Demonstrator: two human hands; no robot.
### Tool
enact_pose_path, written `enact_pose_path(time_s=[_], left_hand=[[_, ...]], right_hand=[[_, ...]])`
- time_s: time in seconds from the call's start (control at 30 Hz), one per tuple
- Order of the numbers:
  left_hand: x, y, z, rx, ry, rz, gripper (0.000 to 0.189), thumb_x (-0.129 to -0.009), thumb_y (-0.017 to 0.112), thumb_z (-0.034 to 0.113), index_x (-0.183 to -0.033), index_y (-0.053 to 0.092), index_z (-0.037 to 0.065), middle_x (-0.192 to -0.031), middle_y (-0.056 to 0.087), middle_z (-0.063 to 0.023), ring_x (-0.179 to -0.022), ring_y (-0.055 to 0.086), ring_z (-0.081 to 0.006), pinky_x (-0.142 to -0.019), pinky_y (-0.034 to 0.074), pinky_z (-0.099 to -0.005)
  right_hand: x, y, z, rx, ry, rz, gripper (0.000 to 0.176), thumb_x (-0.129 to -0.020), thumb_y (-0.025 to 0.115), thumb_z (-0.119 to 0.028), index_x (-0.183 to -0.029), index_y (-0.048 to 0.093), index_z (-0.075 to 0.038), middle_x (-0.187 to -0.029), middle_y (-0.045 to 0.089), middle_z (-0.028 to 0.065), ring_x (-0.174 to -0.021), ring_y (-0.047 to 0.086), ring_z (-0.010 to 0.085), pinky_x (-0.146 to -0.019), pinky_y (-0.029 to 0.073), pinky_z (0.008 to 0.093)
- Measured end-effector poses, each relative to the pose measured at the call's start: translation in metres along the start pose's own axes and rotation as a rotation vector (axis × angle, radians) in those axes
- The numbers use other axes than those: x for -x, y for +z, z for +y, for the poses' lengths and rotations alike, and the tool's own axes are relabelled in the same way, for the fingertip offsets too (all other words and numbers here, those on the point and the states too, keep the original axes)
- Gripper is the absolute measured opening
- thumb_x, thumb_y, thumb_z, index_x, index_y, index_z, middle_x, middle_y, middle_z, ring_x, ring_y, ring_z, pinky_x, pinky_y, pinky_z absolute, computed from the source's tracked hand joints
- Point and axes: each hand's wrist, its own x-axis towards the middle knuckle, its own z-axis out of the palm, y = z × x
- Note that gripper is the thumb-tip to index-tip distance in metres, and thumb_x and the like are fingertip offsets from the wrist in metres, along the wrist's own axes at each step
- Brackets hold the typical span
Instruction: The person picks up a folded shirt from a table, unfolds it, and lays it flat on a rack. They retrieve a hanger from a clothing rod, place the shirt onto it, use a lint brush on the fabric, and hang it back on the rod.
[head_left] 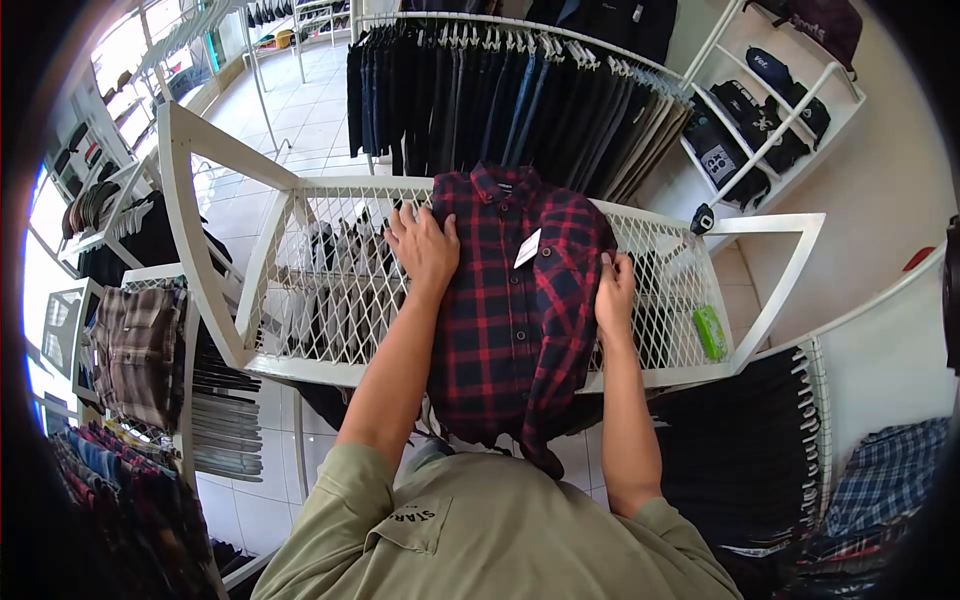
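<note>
A red and navy plaid button-up shirt (485,305) lies front side up on the white wire-mesh rack top (340,320), collar away from me, its lower part hanging over the near edge. One sleeve is folded down along its right side, with the cuff dangling. A white paper tag (528,249) rests on the chest. My left hand (425,245) is at the shirt's left edge, fingers spread over mesh and fabric. At the opposite edge, my right hand (614,295) pinches the plaid cloth near the shoulder, thumb on top; its other fingers are partly hidden.
A small green packet (710,333) sits on the mesh at right, and a dark round device (703,219) is on the rack's rim. Hanging trousers (480,95) line the far side. Folded brown plaid shirts (140,335) are stacked at left; caps and bags (750,120) fill the right shelves.
</note>
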Motion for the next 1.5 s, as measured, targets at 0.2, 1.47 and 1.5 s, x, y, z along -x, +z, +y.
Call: enact_pose_path(time_s=[0.2,1.47,1.5], left_hand=[[-0.024,-0.023,0.013,0.224,-0.157,-0.312,0.021,-0.103,0.054,0.025,-0.108,0.059,0.005,-0.087,0.073,-0.0215,-0.084,0.071,-0.0427,-0.073,0.051,-0.0559],[0.123,-0.254,-0.052,0.870,-0.514,-0.523,0.026,-0.106,0.061,0.014,-0.084,0.055,0.000,-0.080,0.046,0.0026,-0.073,0.040,-0.0053,-0.063,0.033,-0.0239],[0.121,-0.259,-0.055,0.895,-0.585,-0.542,0.026,-0.107,0.059,0.015,-0.085,0.055,0.002,-0.079,0.046,0.0046,-0.073,0.039,-0.0042,-0.063,0.033,-0.0230]], right_hand=[[-0.003,-0.028,-0.018,-0.148,0.021,-0.084,0.017,-0.104,0.064,-0.020,-0.104,0.065,-0.003,-0.075,0.061,-0.0066,-0.065,0.049,0.0020,-0.060,0.038,0.0196],[0.137,-0.089,-0.027,-0.151,0.025,-0.041,0.015,-0.104,0.059,-0.017,-0.105,0.058,-0.002,-0.086,0.056,-0.0038,-0.080,0.048,0.0032,-0.067,0.039,0.0228],[0.137,-0.098,-0.024,-0.181,0.081,-0.007,0.013,-0.103,0.059,-0.015,-0.106,0.059,-0.002,-0.085,0.055,-0.0038,-0.081,0.049,0.0043,-0.067,0.039,0.0237]])
